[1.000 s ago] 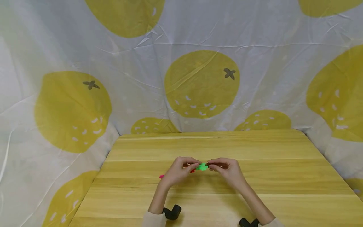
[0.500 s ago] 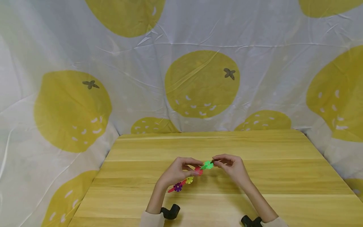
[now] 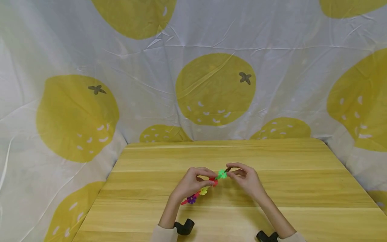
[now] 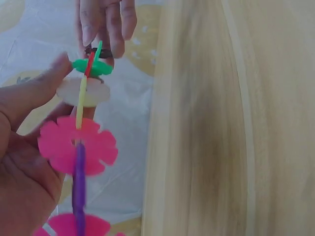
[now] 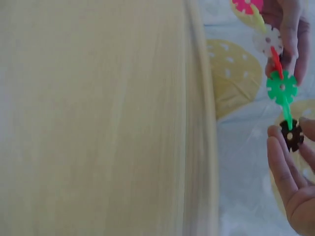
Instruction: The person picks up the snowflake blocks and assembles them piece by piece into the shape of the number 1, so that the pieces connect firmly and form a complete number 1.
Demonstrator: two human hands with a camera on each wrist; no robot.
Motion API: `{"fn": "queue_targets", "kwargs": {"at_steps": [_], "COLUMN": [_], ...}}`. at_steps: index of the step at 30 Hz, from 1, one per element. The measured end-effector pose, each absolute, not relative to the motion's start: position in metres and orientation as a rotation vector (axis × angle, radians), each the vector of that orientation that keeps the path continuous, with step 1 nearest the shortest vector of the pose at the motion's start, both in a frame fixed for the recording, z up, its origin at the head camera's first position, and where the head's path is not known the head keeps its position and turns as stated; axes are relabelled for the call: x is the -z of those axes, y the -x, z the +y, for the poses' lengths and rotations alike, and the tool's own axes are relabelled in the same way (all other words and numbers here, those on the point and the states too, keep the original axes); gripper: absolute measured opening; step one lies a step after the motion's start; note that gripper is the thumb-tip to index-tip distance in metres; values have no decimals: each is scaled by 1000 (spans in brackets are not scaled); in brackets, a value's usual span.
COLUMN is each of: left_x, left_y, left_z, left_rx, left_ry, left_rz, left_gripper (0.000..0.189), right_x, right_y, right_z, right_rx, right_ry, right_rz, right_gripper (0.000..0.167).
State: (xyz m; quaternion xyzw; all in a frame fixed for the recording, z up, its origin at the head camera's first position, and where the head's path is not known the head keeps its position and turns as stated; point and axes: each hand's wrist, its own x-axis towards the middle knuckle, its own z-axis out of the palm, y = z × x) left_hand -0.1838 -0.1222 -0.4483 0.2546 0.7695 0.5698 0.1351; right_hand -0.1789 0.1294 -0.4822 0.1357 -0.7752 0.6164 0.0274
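A chain of slotted plastic snowflake discs hangs slantwise between the two hands over the table. My left hand [image 3: 188, 183] pinches it partway along, near the white disc [image 4: 98, 93] and the red disc [image 3: 214, 183]. From there its lower end, with a yellow disc [image 3: 203, 191], a purple disc [image 3: 191, 199] and pink discs [image 4: 101, 147], slopes down to the left. At the upper right end a green disc [image 3: 222, 174] leads to a dark brown disc [image 5: 296, 140], which the thumb and fingers of my right hand [image 3: 249, 179] hold.
A wooden table [image 3: 145, 185] lies beneath both hands. Behind it hangs a white cloth [image 3: 281, 84] printed with large yellow fruits. Black wrist mounts [image 3: 185, 227] are strapped at both wrists.
My right hand has moved right and slightly up, my left hand staying about where it was. More of the chain shows below the left hand, and the dark disc shows more clearly.
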Motion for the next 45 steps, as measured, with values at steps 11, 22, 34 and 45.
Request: {"fn": "queue_targets", "kwargs": {"at_steps": [11, 22, 34, 45], "left_x": [457, 459, 459, 457], "left_y": [185, 182, 183, 181], "left_z": [-112, -107, -106, -95], "left_rx": [-1745, -1756, -1817, -1841], "left_ry": [-663, -630, -527, -585], "left_rz": [2348, 2367, 2507, 2420], "left_gripper": [19, 19, 22, 32], "right_x": [477, 480, 479, 484], "right_y": [167, 172, 163, 157], "right_z": [107, 112, 101, 86], "right_rx": [-1946, -2089, -1800, -1970], "right_ry": [-99, -105, -140, -250], "right_rz": [-2281, -2242, -2386, -2338], "right_gripper": [16, 21, 30, 39]}}
